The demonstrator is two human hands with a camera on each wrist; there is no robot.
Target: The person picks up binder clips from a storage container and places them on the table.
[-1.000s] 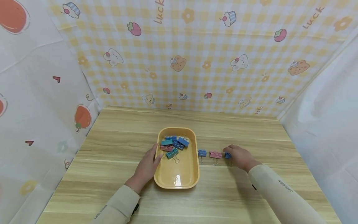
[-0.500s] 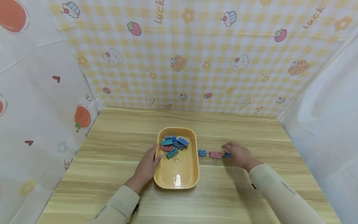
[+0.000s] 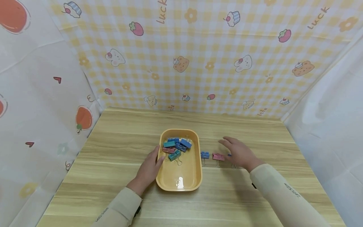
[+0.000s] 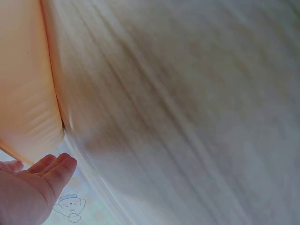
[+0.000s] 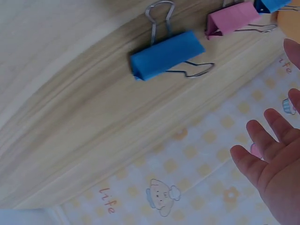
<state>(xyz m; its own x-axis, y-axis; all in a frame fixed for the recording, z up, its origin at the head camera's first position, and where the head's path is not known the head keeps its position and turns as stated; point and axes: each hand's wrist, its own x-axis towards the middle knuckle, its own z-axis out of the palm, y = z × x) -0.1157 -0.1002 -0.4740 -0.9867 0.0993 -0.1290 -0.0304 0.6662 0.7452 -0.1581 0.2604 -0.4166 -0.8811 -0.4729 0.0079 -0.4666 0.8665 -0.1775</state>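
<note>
- Watching the right hand [image 3: 239, 153] from the head view: fingers spread and relaxed, gripping nothing. It hovers over a blue clip [image 5: 167, 55] lying on the table [image 3: 119, 148], which the hand mostly hides from the head camera.
- Right wrist view shows that blue clip flat on the wood with its wire handles folded out, plainly apart from the fingers [image 5: 257, 140].
- Just left of the right hand lie a pink clip [image 3: 218, 156] and a second blue clip [image 3: 204, 154], in a row running toward the tray [image 3: 195, 176].
- Left hand [image 3: 148, 170] rests against the tray's left rim, thumb at the edge, fingers straight; I see no curl around anything. Left wrist view is blurred and only confirms relaxed fingertips [image 4: 56, 164] beside the tray wall.
- Clip pile [image 3: 175, 147] sits in the far half of the tray, just right of the left thumb.
- Risk, my judgement: the clips on the table lie close together, so a low sweep of the right palm or sleeve could knock the row out of line.
- Risk: the left hand leans on the rim; a push there could slide the tray into the nearest blue clip.
- Risk: wire handles stick out and could snag a finger.
</note>
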